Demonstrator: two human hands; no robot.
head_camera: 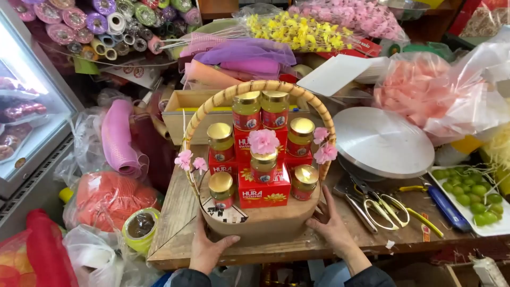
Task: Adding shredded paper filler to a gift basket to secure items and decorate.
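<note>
A woven basket [260, 223] with a tall arched cane handle [255, 86] stands on a wooden table [175, 212]. Inside it sit red boxes [264, 190] and several small gold-lidded jars [221, 139], with pink fabric flowers [264, 141] on the jars and on the handle. My left hand [206, 250] presses against the basket's lower left side. My right hand [333, 226] grips its lower right side. Both hands hold the basket from the front.
A round silver turntable [382, 141] lies right of the basket, with scissors [380, 207], a blue-handled tool [449, 210] and a white tray of green grapes [470, 194]. Rolls of ribbon [101, 26], pink mesh [117, 138], bagged flowers [297, 29] and a tape roll [141, 226] crowd the back and left.
</note>
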